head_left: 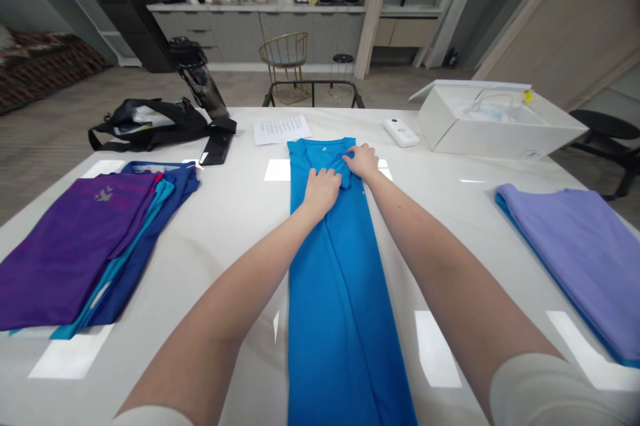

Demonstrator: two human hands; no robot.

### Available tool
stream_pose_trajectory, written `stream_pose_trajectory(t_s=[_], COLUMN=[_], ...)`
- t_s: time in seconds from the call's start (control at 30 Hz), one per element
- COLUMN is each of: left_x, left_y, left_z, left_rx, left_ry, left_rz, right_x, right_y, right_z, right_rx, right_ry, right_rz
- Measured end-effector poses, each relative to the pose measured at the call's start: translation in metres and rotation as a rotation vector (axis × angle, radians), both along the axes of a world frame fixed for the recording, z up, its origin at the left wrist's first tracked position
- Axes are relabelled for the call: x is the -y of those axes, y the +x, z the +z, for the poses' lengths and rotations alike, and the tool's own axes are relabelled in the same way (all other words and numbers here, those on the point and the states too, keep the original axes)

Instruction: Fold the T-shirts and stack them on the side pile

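Observation:
A bright blue shirt (340, 293) lies folded into a long narrow strip down the middle of the white table (240, 213). My left hand (321, 190) rests on its upper part, fingers curled onto the cloth. My right hand (362, 161) is beside it at the shirt's right edge near the collar, fingers pinching a fold of the fabric. Both arms reach far forward over the strip.
A stack of purple, teal and dark blue garments (85, 246) lies at the left. Lavender garments (580, 253) lie at the right. At the back are a black bag (150, 123), a paper sheet (281, 129), a white device (401, 133) and an open white box (495, 119).

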State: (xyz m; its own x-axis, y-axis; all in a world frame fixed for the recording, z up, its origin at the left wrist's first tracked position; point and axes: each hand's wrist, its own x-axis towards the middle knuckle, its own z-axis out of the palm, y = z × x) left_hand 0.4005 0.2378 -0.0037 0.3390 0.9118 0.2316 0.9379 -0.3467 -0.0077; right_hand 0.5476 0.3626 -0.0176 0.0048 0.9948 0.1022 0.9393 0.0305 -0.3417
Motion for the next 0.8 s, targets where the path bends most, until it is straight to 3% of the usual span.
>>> stream_pose_trajectory(t_s=[0.1, 0.23, 0.33, 0.43, 0.53, 0.67, 0.8], left_x=[-0.002, 0.001, 0.001, -0.002, -0.003, -0.002, 0.002], left_y=[-0.005, -0.007, 0.0, 0.011, 0.016, 0.001, -0.022], left_z=[-0.001, 0.008, 0.02, 0.025, 0.017, -0.004, -0.021], left_rx=[0.05, 0.145, 0.208, 0.243, 0.225, 0.234, 0.272], left_ry=[-0.013, 0.0, 0.023, 0.032, -0.061, -0.207, -0.211], left_rz=[0.009, 0.06, 0.062, 0.059, 0.045, -0.121, -0.218], right_x=[-0.013, -0.023, -0.03, -0.037, -0.038, -0.025, 0.003], right_y=[0.002, 0.004, 0.005, 0.007, 0.012, 0.02, 0.02], right_z=[0.001, 0.016, 0.031, 0.034, 0.019, -0.004, -0.006], right_rx=[0.024, 0.012, -0.056, -0.096, -0.057, -0.066, 0.031], right_ry=[0.015, 0.084, 0.146, 0.209, 0.146, 0.083, 0.077], right_rz=[0.027, 0.082, 0.091, 0.088, 0.079, 0.062, 0.16])
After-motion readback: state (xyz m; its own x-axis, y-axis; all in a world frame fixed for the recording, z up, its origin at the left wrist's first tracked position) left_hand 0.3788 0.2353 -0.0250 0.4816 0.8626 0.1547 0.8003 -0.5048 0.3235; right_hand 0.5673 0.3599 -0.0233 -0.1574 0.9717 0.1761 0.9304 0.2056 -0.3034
